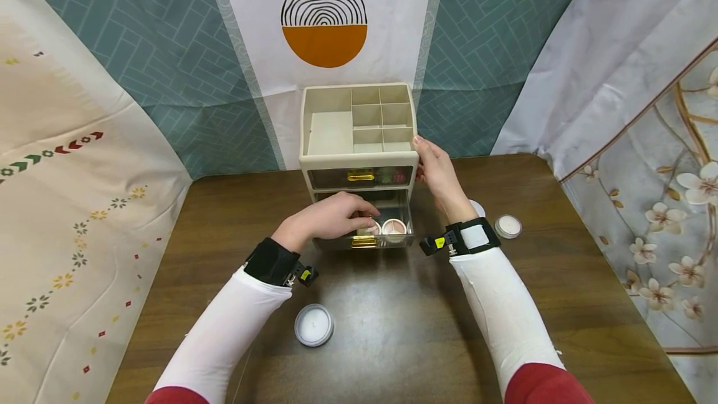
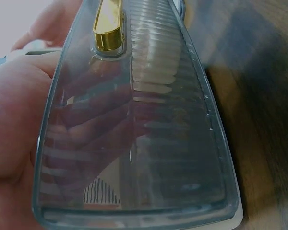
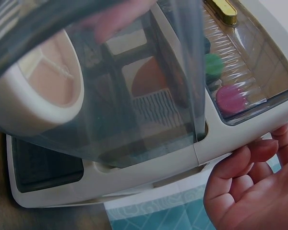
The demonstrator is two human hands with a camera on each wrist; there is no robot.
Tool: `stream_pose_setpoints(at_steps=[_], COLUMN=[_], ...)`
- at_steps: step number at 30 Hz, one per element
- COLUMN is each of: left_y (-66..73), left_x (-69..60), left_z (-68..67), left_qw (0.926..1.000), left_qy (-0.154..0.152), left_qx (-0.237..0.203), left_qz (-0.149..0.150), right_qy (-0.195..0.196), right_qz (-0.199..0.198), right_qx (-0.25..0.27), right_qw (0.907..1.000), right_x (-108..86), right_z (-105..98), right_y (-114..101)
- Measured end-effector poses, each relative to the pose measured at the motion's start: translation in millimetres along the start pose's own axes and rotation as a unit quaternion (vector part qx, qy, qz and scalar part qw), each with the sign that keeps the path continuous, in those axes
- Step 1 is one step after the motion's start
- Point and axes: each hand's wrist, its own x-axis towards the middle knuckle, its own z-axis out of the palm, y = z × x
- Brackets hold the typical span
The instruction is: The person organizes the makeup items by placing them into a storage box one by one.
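A cream organizer (image 1: 330,159) stands at the table's back, its middle clear drawer (image 1: 342,243) pulled out. My left hand (image 1: 331,216) reaches over the drawer front, thumb and fingers bent round a round container (image 1: 371,229), which they partly cover. Beside it in the drawer lies a second round container (image 1: 394,227), whose pale pinkish top shows close up in the right wrist view. My right hand (image 1: 440,173) holds the organizer's right side, thumb at the upper edge; in the right wrist view its curled fingers (image 3: 230,179) lie against the cream frame (image 3: 182,158).
The upper drawer (image 1: 392,176) is closed, with green and pink items inside. Above it is a divided top tray (image 1: 331,133). A round white-filled container (image 1: 313,325) sits at the front left, another (image 1: 508,226) at right, and a white round thing (image 1: 478,208) partly behind my right wrist.
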Motion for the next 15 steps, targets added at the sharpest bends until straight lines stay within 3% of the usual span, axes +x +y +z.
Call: stream_pose_setpoints(at_steps=[7, 11, 15], left_y=[-2.2, -2.3, -3.0], left_x=[-4.2, -15.2, -30.1], left_z=[2.6, 1.5, 0.1], left_qw=[0.9987, 0.9947, 0.9861], left_qy=[0.042, 0.096, 0.162], left_qx=[0.029, 0.032, 0.009], left_qz=[0.008, 0.022, 0.037], right_qy=[-0.005, -0.005, -0.002], right_qz=[0.0, 0.003, 0.004], right_qx=[-0.005, -0.003, -0.004], right_qw=[1.0, 1.0, 1.0], right_x=[-1.0, -1.7, -1.5], right_z=[0, 0, -1], right_y=[0, -1, -1])
